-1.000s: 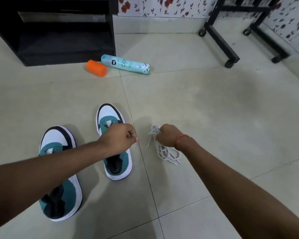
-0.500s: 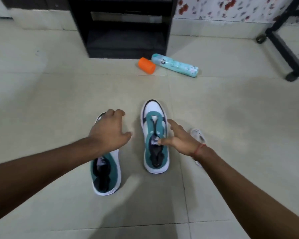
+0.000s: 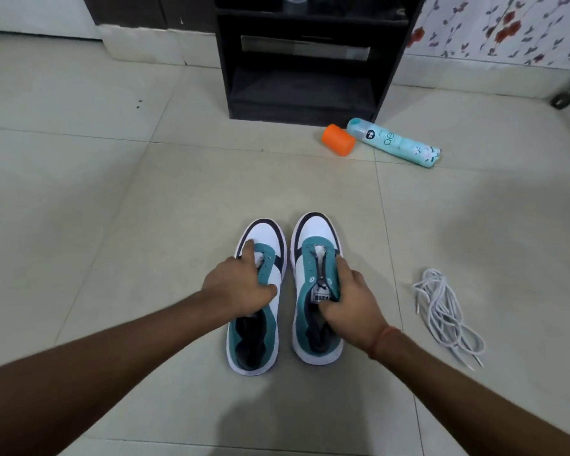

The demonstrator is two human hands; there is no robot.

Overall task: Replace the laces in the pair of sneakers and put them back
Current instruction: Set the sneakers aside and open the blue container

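what changed: a second ago the person had both hands at the white laces (image 3: 448, 315), with the shoes apart and askew. now the laces lie loose on the floor tile (image 3: 145, 258) and both hands are on the sneakers, which sit side by side, toes pointing away.
what it means: looks like the pair is being lined up before any threading starts. the eyelets on both shoes look empty, so relacing is pretty much all still to do.
left hand (image 3: 241, 287): lies over the throat of the left sneaker (image 3: 260, 324), forefinger stretched toward the toe, thumb down the inner side, clasping the upper.
right hand (image 3: 349, 304): gripping the right sneaker (image 3: 313, 255) around the tongue and its outer side, thumb by the tongue label, fingers curled over the edge.
arms: both reach forward from the bottom corners, angling in toward the shoes.
where stuff is: sneakers centre floor, just beside each other; laces off to the right, well apart from the shoes.
background: orange cap (image 3: 339, 140) and teal spray can (image 3: 395, 143) lying near the black cabinet (image 3: 300, 60).
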